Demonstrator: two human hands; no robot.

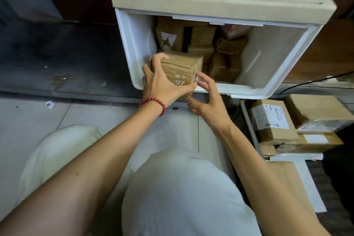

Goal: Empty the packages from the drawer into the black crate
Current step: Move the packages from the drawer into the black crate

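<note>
The white plastic drawer (277, 82) stood pulled out from its white cabinet (210, 0), and brown paper packages (226, 67) were packed together in its back half. One brown package (182, 65) with printed digits on its side was at the front left corner of the drawer, raised above the front rim. The left hand (161, 82) gripped this package from the left, with the fingers curled over its top edge and the thumb across its near face. A red bead bracelet (155, 101) was on that wrist. The right hand (206, 99) was just beside the right side of the same package, with fingers spread and bent and holding nothing; whether a fingertip touched the package, I cannot tell. To the right of the drawer, on the floor, cardboard boxes (272, 120) with white labels lay in a pile. The person knelt in white trousers (182, 188) on pale floor tiles (76, 113).
</note>
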